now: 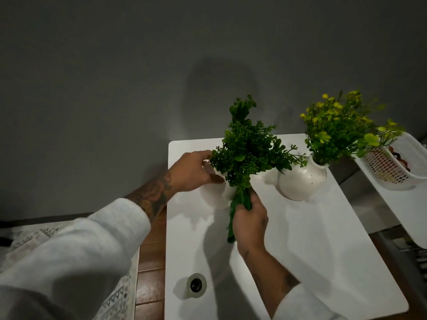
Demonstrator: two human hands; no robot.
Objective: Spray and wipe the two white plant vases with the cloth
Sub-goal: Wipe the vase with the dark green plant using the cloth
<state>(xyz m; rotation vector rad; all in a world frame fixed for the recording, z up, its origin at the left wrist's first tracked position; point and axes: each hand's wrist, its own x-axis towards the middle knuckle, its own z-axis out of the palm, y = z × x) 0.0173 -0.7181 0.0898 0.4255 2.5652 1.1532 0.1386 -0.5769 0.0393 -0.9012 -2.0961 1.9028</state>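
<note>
Two white vases stand on a white table (323, 250). The left vase (216, 197) is partly hidden behind a green plant bunch (247, 151). My left hand (191, 172) holds this vase at its rim, thumb against its side. My right hand (249, 220) grips the green stems of the bunch, which sits at or just above the vase mouth. The right vase (300, 181) stands alone with a yellow-flowered plant (342, 125) in it. No cloth or spray bottle shows.
A white lattice basket (397, 167) sits on another white surface at the right. A round dark cable hole (196, 282) is in the table near its front left. A grey wall is behind, wooden floor and a patterned rug (115, 296) to the left.
</note>
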